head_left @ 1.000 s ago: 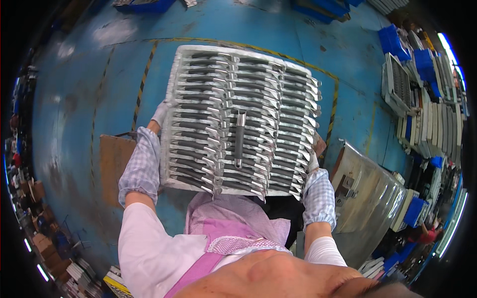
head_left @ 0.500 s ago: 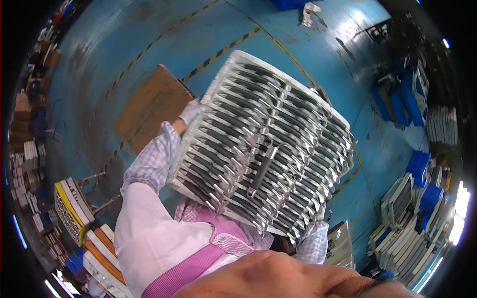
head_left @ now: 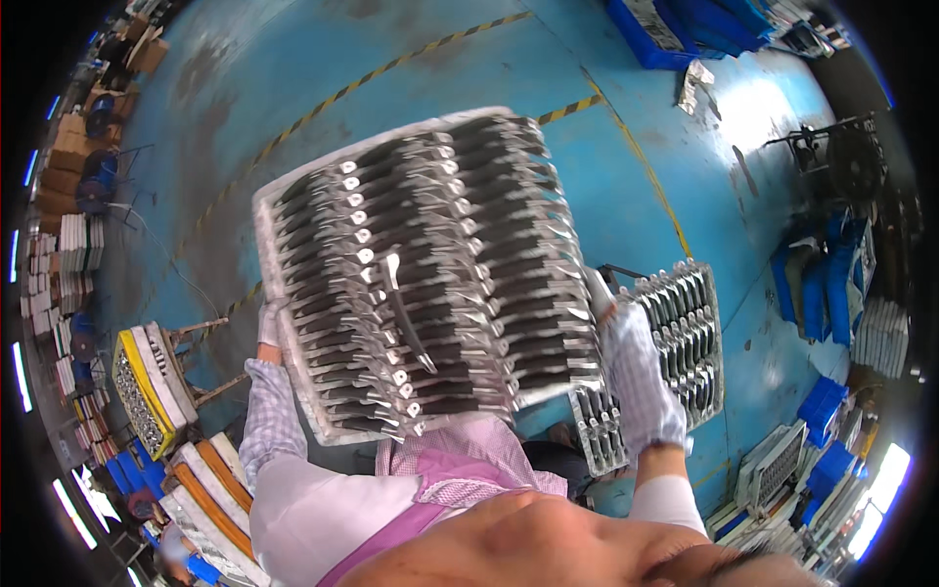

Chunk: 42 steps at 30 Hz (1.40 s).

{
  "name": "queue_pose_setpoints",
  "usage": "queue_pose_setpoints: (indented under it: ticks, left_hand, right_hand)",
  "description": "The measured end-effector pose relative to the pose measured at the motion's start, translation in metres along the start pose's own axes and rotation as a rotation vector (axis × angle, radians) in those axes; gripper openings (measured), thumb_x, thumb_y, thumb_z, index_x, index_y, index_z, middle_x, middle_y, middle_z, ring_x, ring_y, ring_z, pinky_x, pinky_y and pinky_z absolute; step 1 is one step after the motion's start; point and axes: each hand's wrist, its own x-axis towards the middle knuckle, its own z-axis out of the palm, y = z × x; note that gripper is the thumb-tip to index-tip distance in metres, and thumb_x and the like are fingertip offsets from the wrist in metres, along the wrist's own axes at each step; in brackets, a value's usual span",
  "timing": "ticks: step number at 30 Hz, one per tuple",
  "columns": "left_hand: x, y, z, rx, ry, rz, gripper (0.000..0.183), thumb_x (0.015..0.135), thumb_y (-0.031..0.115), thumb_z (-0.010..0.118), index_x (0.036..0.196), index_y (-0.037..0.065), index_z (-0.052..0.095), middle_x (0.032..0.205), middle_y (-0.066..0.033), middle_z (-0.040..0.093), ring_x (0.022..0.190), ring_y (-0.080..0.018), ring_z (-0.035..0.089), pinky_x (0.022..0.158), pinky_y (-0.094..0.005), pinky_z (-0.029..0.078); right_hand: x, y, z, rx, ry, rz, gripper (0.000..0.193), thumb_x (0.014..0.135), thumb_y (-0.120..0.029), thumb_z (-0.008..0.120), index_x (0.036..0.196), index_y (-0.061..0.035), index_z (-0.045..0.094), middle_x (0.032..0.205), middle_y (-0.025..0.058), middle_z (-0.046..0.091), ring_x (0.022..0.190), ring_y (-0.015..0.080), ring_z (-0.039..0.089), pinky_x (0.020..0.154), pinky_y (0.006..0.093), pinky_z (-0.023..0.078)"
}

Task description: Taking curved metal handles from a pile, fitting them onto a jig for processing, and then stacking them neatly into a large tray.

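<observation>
A large white tray [head_left: 266, 220] is held up in front of me, filled with several rows of dark-handled tools with shiny metal ends. One loose dark-handled tool [head_left: 404, 318] lies across the rows near the middle. My left hand [head_left: 270, 323], in a white glove, grips the tray's left edge. On the right edge is my right hand [head_left: 600, 293], also gloved, with its fingers mostly hidden by the tray. Checked sleeve covers reach over both forearms. Below and to the right, partly behind my right forearm, a second tray [head_left: 718, 367] holds similar pieces.
Blue floor [head_left: 391, 59] with yellow-and-black lines surrounds me. Stacked trays [head_left: 147, 391] stand on a frame at left, more trays [head_left: 210, 499] at lower left. Blue bins [head_left: 650, 34] are at far right, blue crates [head_left: 822, 269] and stacked panels [head_left: 782, 470] along the right.
The held tray has turned counterclockwise and shifted left. My right forearm has come into fuller view, and the second tray now shows beside it. The brown cardboard is no longer seen.
</observation>
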Motion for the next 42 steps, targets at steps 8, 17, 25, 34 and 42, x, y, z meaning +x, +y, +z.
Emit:
queue_pose_setpoints:
  ticks: [8,17,25,34,42]
  left_hand:
    - [-0.020,-0.046,0.008,-0.137,0.083,0.110,0.036,0.079,0.029,0.075,0.104,0.004,0.069,0.101,-0.0040,0.063,0.097,-0.0173,0.057,0.094,-0.0325,0.044]
    - [-0.021,-0.074,0.059,-0.156,0.192,-0.005,0.051,0.084,0.029,0.073,0.120,-0.005,0.065,0.116,-0.0100,0.066,0.101,-0.0212,0.060,0.095,-0.0335,0.045]
    - [0.046,-0.096,0.015,-0.171,0.264,0.102,0.041,0.084,0.018,0.076,0.116,-0.005,0.065,0.110,-0.0080,0.066,0.093,-0.0165,0.061,0.088,-0.0314,0.047]
    - [0.047,-0.070,0.018,-0.128,0.266,0.015,0.035,0.084,0.023,0.074,0.104,-0.005,0.073,0.099,-0.0116,0.071,0.086,-0.0200,0.063,0.085,-0.0329,0.049]
    - [-0.040,0.099,0.170,0.669,0.132,0.268,0.036,0.093,0.033,0.071,0.120,0.010,0.071,0.108,-0.0152,0.073,0.091,-0.0253,0.069,0.082,-0.0346,0.053]
  right_hand:
    - [0.046,-0.062,0.012,-0.114,-0.033,0.115,0.028,0.099,-0.031,0.049,0.099,-0.0096,0.068,0.084,0.0072,0.070,0.064,0.0199,0.065,0.057,0.0350,0.055]
    - [0.018,-0.049,0.031,-0.286,0.236,-0.097,0.039,0.098,-0.040,0.053,0.119,-0.0097,0.065,0.101,0.0052,0.069,0.086,0.0159,0.067,0.073,0.0346,0.056]
    - [0.092,-0.029,0.050,-0.411,0.402,-0.151,0.051,0.098,-0.058,0.049,0.126,-0.0173,0.061,0.102,0.0033,0.066,0.085,0.0160,0.066,0.066,0.0355,0.058]
    - [0.114,-0.024,0.051,-0.356,0.348,-0.113,0.051,0.099,-0.054,0.049,0.128,-0.0129,0.061,0.096,0.0031,0.066,0.076,0.0158,0.065,0.063,0.0300,0.056]
    - [0.085,-0.035,-0.022,-0.163,0.632,-0.393,0.045,0.092,-0.042,0.066,0.109,-0.0016,0.074,0.083,0.0060,0.070,0.068,0.0163,0.063,0.060,0.0313,0.050]
